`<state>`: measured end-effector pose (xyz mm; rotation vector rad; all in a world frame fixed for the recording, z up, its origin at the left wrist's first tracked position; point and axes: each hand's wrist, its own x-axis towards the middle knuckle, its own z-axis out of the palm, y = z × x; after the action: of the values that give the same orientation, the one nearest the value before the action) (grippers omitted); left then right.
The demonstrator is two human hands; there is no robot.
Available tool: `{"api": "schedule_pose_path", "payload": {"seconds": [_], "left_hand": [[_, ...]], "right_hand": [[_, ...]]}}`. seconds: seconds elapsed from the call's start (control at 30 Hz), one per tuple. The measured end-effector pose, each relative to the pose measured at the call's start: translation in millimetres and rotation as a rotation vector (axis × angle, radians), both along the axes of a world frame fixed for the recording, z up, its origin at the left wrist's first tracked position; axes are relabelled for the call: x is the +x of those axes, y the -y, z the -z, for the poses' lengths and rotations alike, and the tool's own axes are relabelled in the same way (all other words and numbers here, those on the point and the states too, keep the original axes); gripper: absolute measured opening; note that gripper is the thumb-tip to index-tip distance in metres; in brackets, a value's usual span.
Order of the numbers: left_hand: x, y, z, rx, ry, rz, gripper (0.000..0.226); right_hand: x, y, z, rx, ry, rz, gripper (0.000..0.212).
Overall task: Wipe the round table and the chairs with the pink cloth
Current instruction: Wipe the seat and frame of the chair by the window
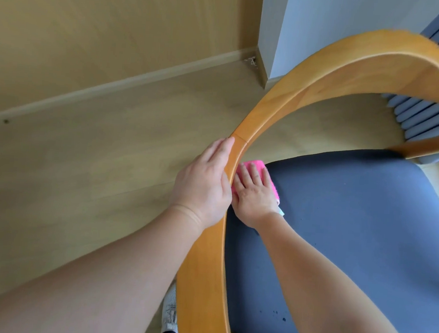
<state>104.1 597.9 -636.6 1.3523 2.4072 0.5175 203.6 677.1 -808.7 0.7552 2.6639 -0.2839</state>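
Pink fluffy cloth (262, 173) lying at the near-left corner of the dark blue padded seat (352, 229), just inside the curved honey-coloured wooden back rail (292, 93) of the chair. Pressing down on it with the right hand (253, 195), fingers flat and spread, not curled round the fabric. Steadying the chair with the left hand (204, 181), resting against the outer face of the rail, fingers laid straight along the wood; thumb hidden, so no telling whether it is hooking round. Round table nowhere in view.

Judging the risks from here:

- Holding the cloth by flat pressure alone, so likely leaving it bunched or behind on a quick stroke across the grippy upholstery.
- Working tight against the rail, so possibly knocking knuckles on the wood or missing the strip of seat beneath it.
- Leaning on the rail with the left hand while pushing with the right, so possibly sliding the chair over the smooth pale wooden floor (81, 168).
- Showing small dark specks (284, 319) near the front of the seat; possibly damp spots, possibly stains, and easily skipped by strokes staying up in this corner.
- Standing with a light-coloured shoe (170, 312) close beside the chair frame, so risking a stubbed toe if the chair shifts.
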Motion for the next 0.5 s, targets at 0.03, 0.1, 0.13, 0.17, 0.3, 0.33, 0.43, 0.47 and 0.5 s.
{"api": "schedule_pose_path", "payload": {"seconds": [0.03, 0.1, 0.13, 0.17, 0.3, 0.33, 0.43, 0.47, 0.5], "left_hand": [[-0.4, -1.1, 0.4, -0.003, -0.003, 0.002, 0.059], [0.4, -5.1, 0.2, -0.013, -0.004, 0.011, 0.060], [1.5, -6.0, -0.3, -0.023, -0.004, 0.015, 0.060], [2.4, -5.7, -0.6, -0.032, -0.007, 0.018, 0.060], [-0.6, -3.4, -0.9, -0.033, -0.040, 0.012, 0.062], [-1.3, -3.4, -0.9, -0.036, -0.044, 0.013, 0.062], [-1.0, -3.8, -0.7, -0.039, -0.044, 0.024, 0.061], [0.1, -3.6, -0.8, -0.041, -0.042, 0.027, 0.061], [0.8, -3.6, -0.7, -0.042, -0.040, 0.031, 0.061]], "right_hand": [[0.8, -2.1, 0.8, 0.003, -0.008, 0.007, 0.062], [4.8, -10.9, 2.5, 0.012, -0.014, -0.003, 0.062], [7.7, -15.2, 3.4, 0.018, -0.015, -0.025, 0.061], [11.5, -18.8, 4.2, 0.023, -0.016, -0.049, 0.062], [32.7, -45.2, 5.4, 0.027, -0.041, 0.022, 0.064], [40.5, -55.8, 6.1, 0.033, -0.049, 0.089, 0.063], [73.3, -91.2, 10.5, 0.041, -0.062, 0.345, 0.059], [85.5, -100.9, 12.2, 0.042, -0.055, 0.420, 0.057], [96.1, -108.2, 13.7, 0.045, -0.050, 0.469, 0.055]]}}
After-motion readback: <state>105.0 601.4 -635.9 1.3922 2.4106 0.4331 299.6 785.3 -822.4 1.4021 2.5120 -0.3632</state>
